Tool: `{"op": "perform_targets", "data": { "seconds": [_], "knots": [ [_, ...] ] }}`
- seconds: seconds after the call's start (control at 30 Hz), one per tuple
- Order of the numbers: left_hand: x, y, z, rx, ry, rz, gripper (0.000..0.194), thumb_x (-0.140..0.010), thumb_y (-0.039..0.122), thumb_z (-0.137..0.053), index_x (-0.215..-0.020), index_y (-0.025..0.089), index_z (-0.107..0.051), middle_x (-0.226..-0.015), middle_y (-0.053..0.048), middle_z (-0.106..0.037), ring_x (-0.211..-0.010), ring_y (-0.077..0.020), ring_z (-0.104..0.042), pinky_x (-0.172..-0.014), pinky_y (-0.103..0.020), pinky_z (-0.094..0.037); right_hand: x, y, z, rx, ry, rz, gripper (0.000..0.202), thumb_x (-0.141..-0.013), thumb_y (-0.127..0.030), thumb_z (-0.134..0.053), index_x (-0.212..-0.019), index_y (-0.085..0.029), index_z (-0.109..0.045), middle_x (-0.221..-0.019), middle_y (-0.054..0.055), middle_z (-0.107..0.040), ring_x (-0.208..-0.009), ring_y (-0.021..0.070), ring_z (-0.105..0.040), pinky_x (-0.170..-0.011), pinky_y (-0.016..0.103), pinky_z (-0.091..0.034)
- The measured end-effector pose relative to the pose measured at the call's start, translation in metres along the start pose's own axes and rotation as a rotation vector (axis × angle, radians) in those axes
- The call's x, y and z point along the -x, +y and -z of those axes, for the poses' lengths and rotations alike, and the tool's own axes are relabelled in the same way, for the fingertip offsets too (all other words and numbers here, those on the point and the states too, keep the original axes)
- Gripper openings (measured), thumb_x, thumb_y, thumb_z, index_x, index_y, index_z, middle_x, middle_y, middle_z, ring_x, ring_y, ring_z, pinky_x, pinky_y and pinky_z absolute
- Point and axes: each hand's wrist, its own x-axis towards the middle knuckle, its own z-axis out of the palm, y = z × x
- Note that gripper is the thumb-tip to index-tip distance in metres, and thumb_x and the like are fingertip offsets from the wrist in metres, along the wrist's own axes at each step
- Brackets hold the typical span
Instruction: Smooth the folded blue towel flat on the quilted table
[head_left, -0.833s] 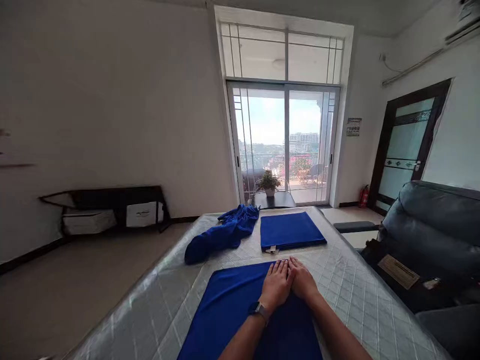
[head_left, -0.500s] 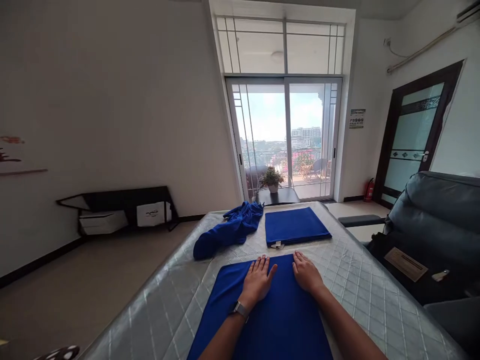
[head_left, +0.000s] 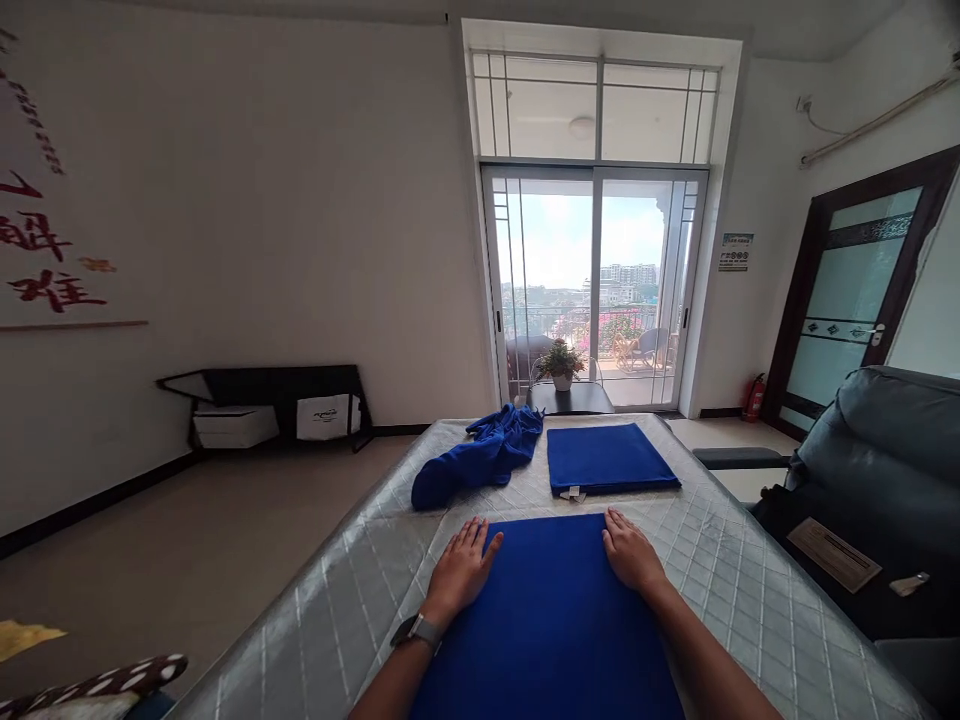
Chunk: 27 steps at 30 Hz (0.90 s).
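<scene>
Across the lower frame spreads a quilted silvery mattress [head_left: 757, 590], a flat blue cloth [head_left: 562, 610] on it at bottom centre. The person's left hand [head_left: 459, 570] and right hand [head_left: 631, 553] rest at its far corners, palms down, fingers outstretched. Beyond, a crumpled blue cloth [head_left: 484, 458] lies left of a folded blue cloth [head_left: 611, 457]. Sliding glass doors [head_left: 556, 255] stand at upper centre, a dark armchair [head_left: 889, 435] at right.

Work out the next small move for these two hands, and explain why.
Perhaps grasp the flat blue cloth by its far corners: the left hand and right hand rest near those corners with fingers outstretched, and neither appears to grip it.
</scene>
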Motion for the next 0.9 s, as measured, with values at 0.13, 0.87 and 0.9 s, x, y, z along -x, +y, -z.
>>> {"op": "perform_targets", "data": {
  "seconds": [0.13,0.87,0.9],
  "knots": [
    [0.002,-0.009,0.004,0.036,-0.033,0.028,0.065,-0.1,0.055,-0.02,-0.149,0.018,-0.041,-0.152,-0.012,-0.045,-0.143,-0.0284,-0.036,-0.115,-0.049,-0.031,0.001,-0.004,0.004,0.018,-0.01,0.002,0.061,-0.098,-0.034,-0.021,-0.151,-0.006,-0.031,-0.159,0.011,-0.027,-0.147,0.0184,-0.024,-0.12,0.032,-0.015],
    [-0.005,-0.009,0.009,0.119,-0.079,0.136,0.076,-0.098,0.061,-0.025,-0.148,0.006,-0.038,-0.155,-0.018,-0.036,-0.146,-0.0278,-0.03,-0.119,-0.045,-0.024,0.02,-0.016,0.006,0.086,-0.045,-0.067,0.067,-0.099,-0.044,-0.019,-0.155,-0.008,-0.022,-0.161,0.008,-0.019,-0.148,0.0183,-0.017,-0.121,0.034,-0.01],
    [-0.006,-0.007,0.013,0.118,-0.073,0.147,0.076,-0.098,0.061,-0.025,-0.148,0.005,-0.038,-0.155,-0.019,-0.036,-0.146,-0.028,-0.03,-0.119,-0.046,-0.024,0.021,-0.016,0.006,0.084,-0.042,-0.066,0.066,-0.099,-0.044,-0.019,-0.154,-0.008,-0.023,-0.161,0.008,-0.019,-0.148,0.0183,-0.017,-0.121,0.035,-0.01]
  ]
}}
